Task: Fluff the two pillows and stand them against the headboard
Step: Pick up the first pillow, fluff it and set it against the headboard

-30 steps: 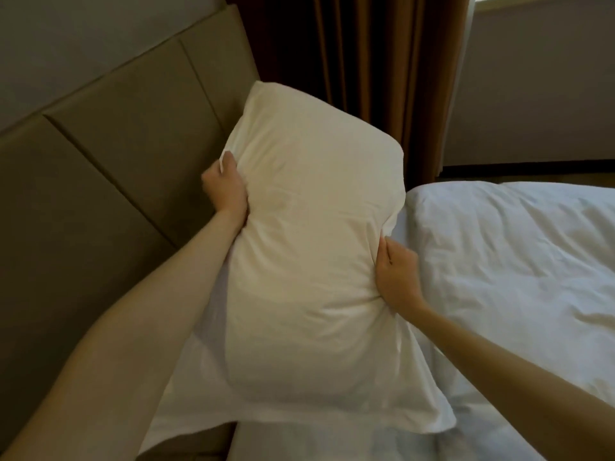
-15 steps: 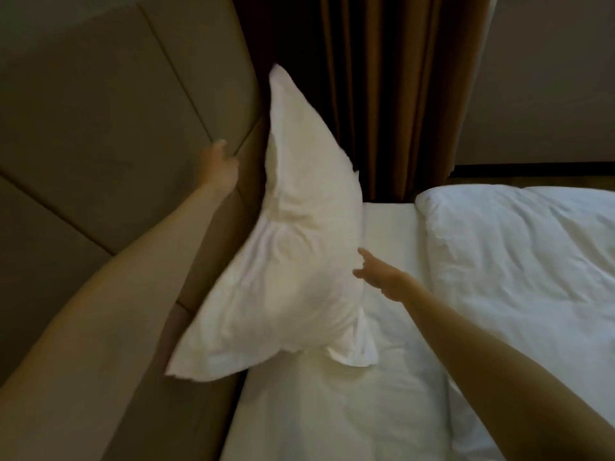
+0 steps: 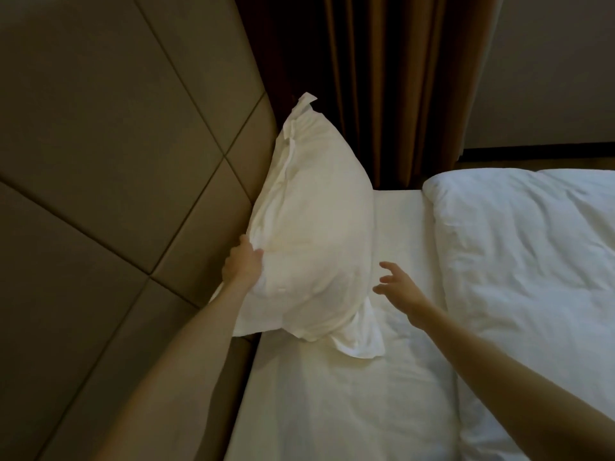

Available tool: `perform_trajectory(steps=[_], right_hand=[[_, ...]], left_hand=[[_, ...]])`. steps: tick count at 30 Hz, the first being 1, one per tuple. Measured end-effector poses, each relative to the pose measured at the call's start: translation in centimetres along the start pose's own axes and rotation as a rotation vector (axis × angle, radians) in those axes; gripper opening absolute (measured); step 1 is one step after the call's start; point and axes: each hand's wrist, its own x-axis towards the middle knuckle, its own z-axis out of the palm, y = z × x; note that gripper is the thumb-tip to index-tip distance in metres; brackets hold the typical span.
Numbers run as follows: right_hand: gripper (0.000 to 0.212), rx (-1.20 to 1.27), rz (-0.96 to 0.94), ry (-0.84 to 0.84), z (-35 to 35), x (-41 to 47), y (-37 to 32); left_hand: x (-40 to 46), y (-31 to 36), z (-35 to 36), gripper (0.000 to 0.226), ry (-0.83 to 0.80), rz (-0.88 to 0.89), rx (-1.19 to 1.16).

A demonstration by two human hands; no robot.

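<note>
1. Nearest, our two bare forearms reach in from 7 and 5 o'clock over the white bed sheet [image 3: 332,404].
2. Our right hand [image 3: 401,287] hovers with a released grip, fingers spread, just beside the pillow and not touching it.
3. Our left hand [image 3: 242,264] rests on the edge of the pillow [image 3: 312,234] at 9 o'clock; whether its grip is clenched we cannot tell.
4. That pillow stands upright against the padded headboard [image 3: 116,161].
5. Farther, at 3 o'clock, lies the rumpled duvet [image 3: 532,261]; brown curtains [image 3: 382,78] hang at 12 o'clock.
</note>
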Motion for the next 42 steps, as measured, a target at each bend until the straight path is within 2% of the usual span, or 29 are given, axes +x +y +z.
perform_trajectory(steps=[3,6,9,11,14,17,21,24,27,32,36,42], right_hand=[[0.065,-0.031,0.011,-0.017,0.1,-0.4,0.2],[0.063,-0.041,-0.024,0.015,-0.2,-0.4,-0.4],[0.062,-0.032,-0.048,0.034,-0.5,-0.4,-0.8],[0.060,-0.029,-0.043,0.026,-0.3,-0.5,-0.7],[0.057,-0.023,-0.026,0.030,0.8,-0.7,-0.4],[0.050,-0.007,-0.025,0.036,2.1,-0.9,-0.5],[0.034,0.021,-0.022,0.062,2.9,-1.5,-0.9],[0.027,0.033,-0.041,0.110,2.5,-2.4,-0.9],[0.024,0.033,-0.070,0.151,1.6,-3.6,-1.1],[0.021,0.125,-0.120,0.208,-0.1,-6.4,-1.9],[0.023,0.210,-0.145,0.227,-1.6,-10.6,-2.6],[0.023,0.236,-0.237,0.247,-4.5,-18.7,-3.0]], left_hand=[[1.9,1.1,-3.8,0.030,0.164,0.169,0.064],[4.1,1.3,-7.9,0.021,0.345,0.308,0.229],[4.1,-0.2,-8.5,0.020,0.442,0.422,0.377],[2.9,-1.9,-7.0,0.020,0.407,0.418,0.467],[0.6,-3.9,-3.7,0.022,0.203,0.334,0.547],[-0.2,-4.6,-2.5,0.030,0.134,0.220,0.395],[-0.6,-4.7,-3.3,0.031,0.222,0.248,0.317],[-2.1,-4.2,-3.7,0.033,0.277,0.277,0.099],[-3.8,-3.5,-3.9,0.026,0.207,0.209,-0.168],[-7.1,-2.4,-4.8,0.015,0.146,0.228,-0.327],[-11.7,-1.0,-4.6,0.018,0.024,0.164,-0.496],[-19.4,1.5,-5.3,0.019,-0.019,0.153,-0.677]])
